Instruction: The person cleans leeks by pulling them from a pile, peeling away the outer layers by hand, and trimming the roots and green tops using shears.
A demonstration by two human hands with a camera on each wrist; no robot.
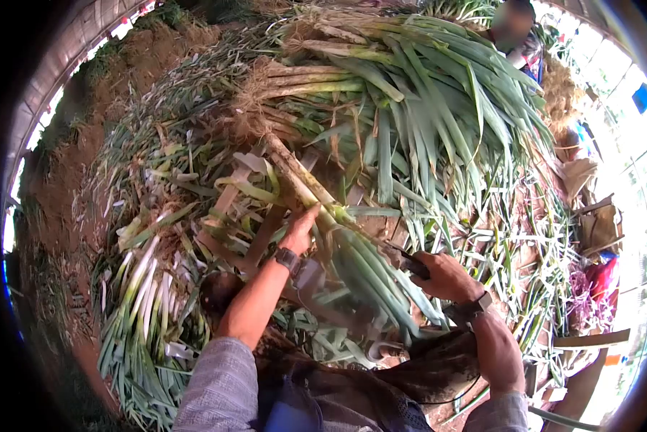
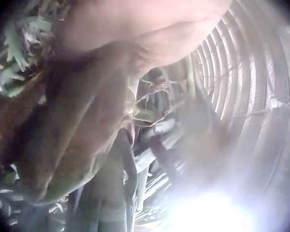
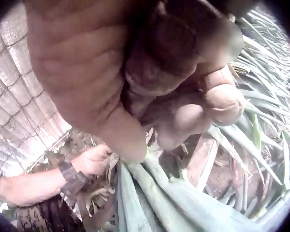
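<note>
In the head view, my left hand (image 1: 300, 229) grips a leek (image 1: 310, 189) around its pale stalk; its roots point up-left and its green leaves (image 1: 370, 270) hang down-right toward my lap. My right hand (image 1: 444, 277) holds a knife (image 1: 412, 265) by its dark handle, the thin blade lying along the leek's leaves. The left wrist view shows my left palm (image 2: 150, 34) large and blurred above leaves. Over green leaves (image 3: 159, 198) in the right wrist view, the fingers of my right hand (image 3: 101, 82) are curled round the dark handle (image 3: 169, 53).
A large pile of leeks (image 1: 439, 108) lies ahead, roots to the left. Cleaned-looking stalks (image 1: 147, 284) lie in a bunch at the left. Leaf scraps (image 1: 510, 245) cover the ground at the right. Another person (image 1: 518, 36) is at the upper right.
</note>
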